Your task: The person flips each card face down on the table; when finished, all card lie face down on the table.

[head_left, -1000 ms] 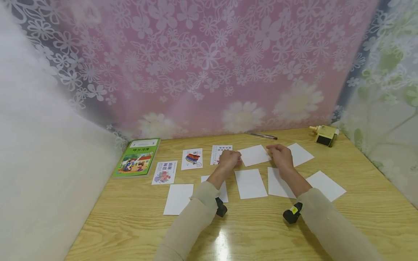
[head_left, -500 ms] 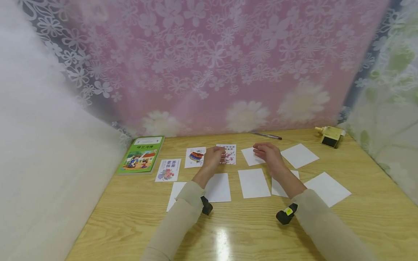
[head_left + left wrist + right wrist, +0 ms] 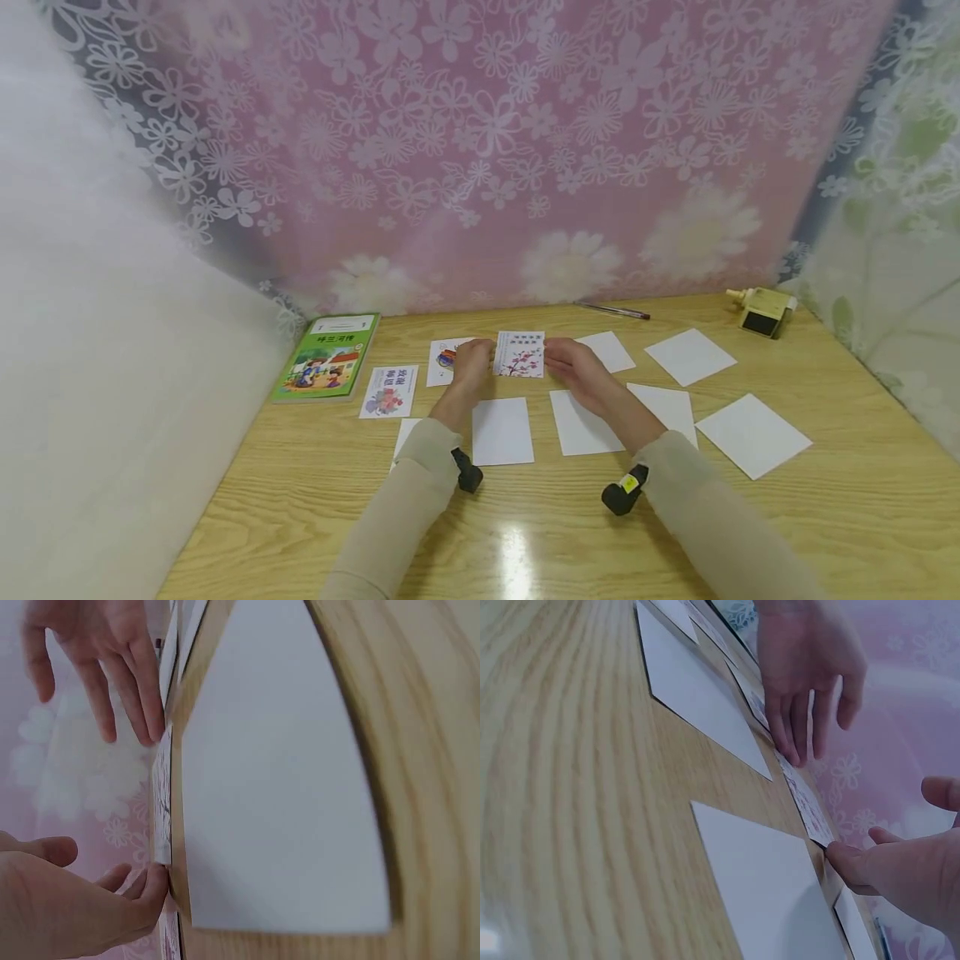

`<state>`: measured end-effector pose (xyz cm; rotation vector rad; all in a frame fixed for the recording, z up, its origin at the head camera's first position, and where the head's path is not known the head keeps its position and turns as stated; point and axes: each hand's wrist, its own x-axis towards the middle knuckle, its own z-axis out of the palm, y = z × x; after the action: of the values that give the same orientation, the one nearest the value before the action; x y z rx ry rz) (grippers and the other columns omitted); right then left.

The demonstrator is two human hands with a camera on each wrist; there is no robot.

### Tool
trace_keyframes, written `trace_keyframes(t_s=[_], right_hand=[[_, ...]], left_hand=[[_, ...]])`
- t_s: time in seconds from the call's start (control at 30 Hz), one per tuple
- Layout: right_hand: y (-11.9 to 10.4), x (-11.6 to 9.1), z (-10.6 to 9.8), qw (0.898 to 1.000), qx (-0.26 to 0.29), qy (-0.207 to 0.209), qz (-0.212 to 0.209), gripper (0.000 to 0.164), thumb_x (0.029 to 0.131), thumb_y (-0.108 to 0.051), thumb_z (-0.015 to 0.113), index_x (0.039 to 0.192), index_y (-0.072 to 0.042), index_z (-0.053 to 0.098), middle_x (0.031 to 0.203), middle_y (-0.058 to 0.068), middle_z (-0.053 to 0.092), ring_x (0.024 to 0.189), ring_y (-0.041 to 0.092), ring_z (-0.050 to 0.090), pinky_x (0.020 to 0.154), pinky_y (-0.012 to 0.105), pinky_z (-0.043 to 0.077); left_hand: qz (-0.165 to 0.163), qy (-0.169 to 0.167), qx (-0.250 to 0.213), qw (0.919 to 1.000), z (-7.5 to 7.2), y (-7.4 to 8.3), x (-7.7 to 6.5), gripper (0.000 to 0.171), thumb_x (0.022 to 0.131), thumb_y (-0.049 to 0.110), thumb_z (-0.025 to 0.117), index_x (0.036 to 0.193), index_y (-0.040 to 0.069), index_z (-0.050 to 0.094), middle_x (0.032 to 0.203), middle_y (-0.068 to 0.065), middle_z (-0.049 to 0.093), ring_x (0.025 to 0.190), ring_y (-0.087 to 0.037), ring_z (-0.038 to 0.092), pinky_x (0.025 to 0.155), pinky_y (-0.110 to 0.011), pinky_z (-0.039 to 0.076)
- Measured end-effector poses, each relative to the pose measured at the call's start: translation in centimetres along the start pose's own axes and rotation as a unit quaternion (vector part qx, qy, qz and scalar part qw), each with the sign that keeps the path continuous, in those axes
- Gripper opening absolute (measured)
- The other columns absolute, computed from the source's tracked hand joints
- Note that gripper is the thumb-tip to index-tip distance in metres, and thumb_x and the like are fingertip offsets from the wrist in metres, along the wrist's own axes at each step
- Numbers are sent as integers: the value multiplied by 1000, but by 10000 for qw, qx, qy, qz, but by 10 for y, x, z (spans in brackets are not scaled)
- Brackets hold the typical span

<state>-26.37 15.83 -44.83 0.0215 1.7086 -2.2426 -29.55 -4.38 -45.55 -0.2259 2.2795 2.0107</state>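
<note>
A printed card with red blossoms (image 3: 520, 354) lies on the table between both hands. At its left edge, the left hand (image 3: 472, 365) touches it with relaxed fingertips and partly covers a card with a colourful drawing (image 3: 437, 375). The right hand (image 3: 588, 375) is at the opposite edge, its fingers nearly straight. In the right wrist view, fingertips of the left hand (image 3: 802, 697) and right hand (image 3: 900, 870) meet the two ends of the blossom card (image 3: 804, 799). Further left lies a card with a printed bouquet (image 3: 388, 392).
Several blank white cards, such as one near the middle (image 3: 502, 432) and one at the right (image 3: 753, 436), lie around the hands. A green book (image 3: 327, 358) is at the left, a pen (image 3: 611, 310) at the back, and a small yellowish device (image 3: 761, 312) at the back right.
Both hands have moved left, away from a blank card in the back row, to the blossom card's sides. That blank card stays behind on the table, partly uncovered. The view has shifted slightly.
</note>
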Motion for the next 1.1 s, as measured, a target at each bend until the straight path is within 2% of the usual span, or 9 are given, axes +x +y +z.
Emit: trace_keyframes(t_s=[0.13, 0.33, 0.43, 0.53, 0.63, 0.73, 0.9, 1.0, 1.1], right_hand=[[3, 1, 7, 10000, 65, 28, -45, 59, 112, -16, 36, 161, 11, 16, 169, 29, 10, 158, 40, 13, 130, 44, 18], [6, 2, 9, 9977, 465, 439, -200, 52, 111, -12, 41, 156, 12, 31, 165, 27, 27, 151, 37, 32, 127, 42, 28], [7, 3, 9, 9959, 510, 652, -379, 48, 110, -8, 45, 153, 11, 37, 158, 25, 40, 141, 31, 49, 123, 41, 34], [9, 5, 11, 9937, 524, 812, -564, 45, 108, -5, 51, 149, 11, 43, 145, 20, 56, 120, 21, 66, 121, 45, 38], [10, 5, 15, 9915, 501, 989, -679, 45, 105, -4, 58, 147, 9, 48, 130, 12, 66, 102, 13, 70, 120, 48, 39], [11, 7, 20, 9881, 374, 1273, -774, 44, 102, -2, 64, 143, 7, 54, 117, 6, 71, 94, 11, 70, 114, 43, 47], [10, 7, 26, 9821, -74, 1684, -842, 37, 97, -3, 71, 133, 5, 64, 102, -2, 69, 90, 9, 68, 98, 32, 57], [10, 7, 27, 9796, -164, 1817, -843, 31, 96, -6, 74, 125, 3, 69, 102, -5, 68, 93, 8, 66, 105, 37, 54], [10, 5, 27, 9799, -157, 1806, -832, 24, 95, -8, 76, 119, -2, 74, 103, -7, 68, 98, 10, 65, 113, 43, 47]], left_hand=[[-45, 80, -79, 9999, 3, 0, 0, 44, 100, 21, 54, 135, -5, 63, 132, -22, 62, 120, -34, 58, 106, -45, 47], [170, 451, -189, 9987, 1, 0, -1, 40, 99, 2, 57, 138, -7, 60, 135, -20, 63, 131, -34, 56, 112, -40, 48], [266, 549, -436, 9972, -2, 0, -1, 42, 94, -10, 56, 136, -7, 61, 131, -19, 66, 127, -32, 59, 105, -32, 52], [287, 566, -663, 9958, -7, 2, -2, 44, 92, -14, 55, 134, -5, 64, 128, -16, 68, 119, -28, 62, 91, -23, 53], [267, 553, -754, 9953, -10, 3, -2, 43, 91, -14, 56, 130, -2, 67, 123, -13, 70, 108, -22, 63, 78, -16, 49], [230, 552, -782, 9951, -10, 2, -2, 39, 90, -13, 60, 125, 1, 72, 116, -11, 72, 100, -20, 64, 78, -20, 51], [348, 405, -1089, 9926, -10, 0, -1, 32, 86, -13, 65, 114, -1, 74, 102, -9, 71, 91, -18, 64, 94, -39, 58], [484, 339, -1288, 9899, -11, -2, 0, 24, 87, -12, 66, 108, -2, 73, 99, -7, 69, 91, -18, 64, 97, -42, 58], [555, 316, -1342, 9889, -13, -3, -1, 14, 90, -7, 68, 101, 1, 72, 100, -6, 67, 98, -23, 65, 98, -41, 58]])
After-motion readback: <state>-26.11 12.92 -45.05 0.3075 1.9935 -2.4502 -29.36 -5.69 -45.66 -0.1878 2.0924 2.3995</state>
